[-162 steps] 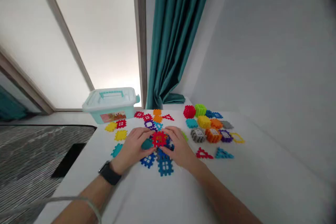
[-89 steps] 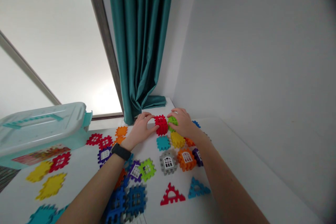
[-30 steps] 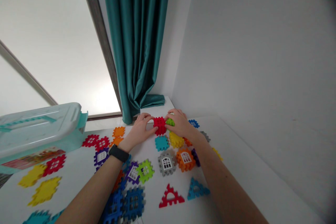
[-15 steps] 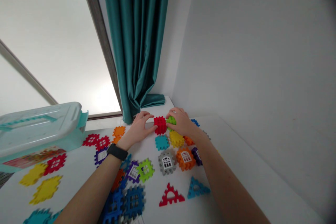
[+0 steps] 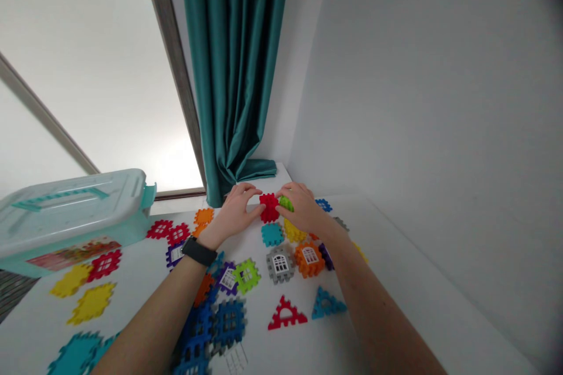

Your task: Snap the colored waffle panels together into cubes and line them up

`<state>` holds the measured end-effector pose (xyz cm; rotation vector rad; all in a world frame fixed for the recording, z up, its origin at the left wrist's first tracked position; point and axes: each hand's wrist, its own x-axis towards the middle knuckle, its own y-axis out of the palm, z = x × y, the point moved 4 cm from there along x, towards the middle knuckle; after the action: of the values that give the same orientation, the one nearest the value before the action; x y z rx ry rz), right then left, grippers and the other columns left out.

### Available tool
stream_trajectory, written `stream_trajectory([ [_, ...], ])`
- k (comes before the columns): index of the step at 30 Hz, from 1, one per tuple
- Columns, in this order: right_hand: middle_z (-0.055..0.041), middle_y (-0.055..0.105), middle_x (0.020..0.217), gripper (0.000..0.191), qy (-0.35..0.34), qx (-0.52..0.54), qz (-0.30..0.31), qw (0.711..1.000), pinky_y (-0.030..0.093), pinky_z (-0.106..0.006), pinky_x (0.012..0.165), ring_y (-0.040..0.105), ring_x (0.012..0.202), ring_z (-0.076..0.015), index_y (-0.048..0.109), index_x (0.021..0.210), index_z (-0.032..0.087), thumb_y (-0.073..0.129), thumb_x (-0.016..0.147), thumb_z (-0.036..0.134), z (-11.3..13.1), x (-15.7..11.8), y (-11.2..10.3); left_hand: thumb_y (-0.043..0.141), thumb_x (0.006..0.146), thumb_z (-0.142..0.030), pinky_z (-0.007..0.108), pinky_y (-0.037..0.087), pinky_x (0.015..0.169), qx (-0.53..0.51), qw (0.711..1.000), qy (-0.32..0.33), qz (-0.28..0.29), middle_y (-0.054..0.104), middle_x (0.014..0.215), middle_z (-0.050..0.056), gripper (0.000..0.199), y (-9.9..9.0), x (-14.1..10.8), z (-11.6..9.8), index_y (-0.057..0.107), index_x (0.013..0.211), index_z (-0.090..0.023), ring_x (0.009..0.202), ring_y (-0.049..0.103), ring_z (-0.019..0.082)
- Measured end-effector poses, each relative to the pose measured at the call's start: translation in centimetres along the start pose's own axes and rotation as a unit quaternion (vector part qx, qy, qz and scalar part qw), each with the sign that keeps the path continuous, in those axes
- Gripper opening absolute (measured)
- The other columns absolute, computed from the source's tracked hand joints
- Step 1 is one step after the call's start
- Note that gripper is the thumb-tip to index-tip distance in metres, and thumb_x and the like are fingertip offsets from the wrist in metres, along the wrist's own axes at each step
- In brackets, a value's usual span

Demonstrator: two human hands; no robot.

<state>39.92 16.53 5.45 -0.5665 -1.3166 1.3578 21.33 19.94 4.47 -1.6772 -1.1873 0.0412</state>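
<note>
My left hand (image 5: pixel 233 212) presses its fingertips against the left side of a red waffle-style block (image 5: pixel 269 207) at the far end of the white table (image 5: pixel 299 345). My right hand (image 5: pixel 303 209) curls over a lime green block (image 5: pixel 286 204) that sits against the red one's right side. Part of the green block is hidden under my fingers. Just below them lie a teal square piece (image 5: pixel 272 234) and a yellow block (image 5: pixel 294 231). A black watch band (image 5: pixel 199 251) circles my left wrist.
Several flat and built-up plastic pieces in many colours lie across the table, including a grey window block (image 5: pixel 280 265) and an orange one (image 5: pixel 309 259). A pale teal lidded storage box (image 5: pixel 74 205) stands at the left. A white wall rises on the right, beside a teal curtain (image 5: pixel 233 70).
Compared with the oldest view, my hands have left the central pile for the far end, and the pieces are spread out. Over the last second, my right hand has closed further over the green block.
</note>
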Motion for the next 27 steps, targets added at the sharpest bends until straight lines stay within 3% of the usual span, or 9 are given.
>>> stream_trajectory([
  [5, -0.0116, 0.059, 0.121, 0.020, -0.029, 0.003, 0.013, 0.999, 0.038, -0.044, 0.102, 0.048, 0.118, -0.0269, 0.063, 0.108, 0.019, 0.056, 0.092, 0.027, 2.4, -0.2, -0.4, 0.058, 0.092, -0.040, 0.046, 0.046, 0.102, 0.006, 1.000, 0.003, 0.009, 0.061, 0.115, 0.010, 0.031, -1.0, -0.9, -0.5, 0.067, 0.113, -0.019, 0.112, 0.056, 0.027],
  [10, -0.0115, 0.060, 0.121, 0.021, -0.049, 0.003, 0.022, 0.999, 0.038, -0.045, 0.102, 0.047, 0.119, -0.0277, 0.064, 0.108, 0.020, 0.056, 0.090, 0.025, 4.2, -0.1, 0.1, 0.059, 0.091, -0.036, 0.046, 0.048, 0.099, 0.024, 1.000, -0.009, 0.017, 0.062, 0.116, 0.009, 0.028, -2.6, -2.8, 0.3, 0.067, 0.114, -0.021, 0.110, 0.057, 0.027],
  [27, -0.0114, 0.061, 0.120, 0.023, -0.102, 0.031, 0.049, 0.993, 0.038, -0.045, 0.104, 0.050, 0.120, -0.0265, 0.065, 0.112, 0.019, 0.059, 0.091, 0.026, 12.3, -0.1, 3.4, 0.056, 0.092, -0.030, 0.039, 0.051, 0.095, 0.075, 0.996, -0.054, 0.007, 0.064, 0.108, 0.010, 0.024, -10.7, -10.9, 2.9, 0.069, 0.108, -0.019, 0.103, 0.062, 0.024],
])
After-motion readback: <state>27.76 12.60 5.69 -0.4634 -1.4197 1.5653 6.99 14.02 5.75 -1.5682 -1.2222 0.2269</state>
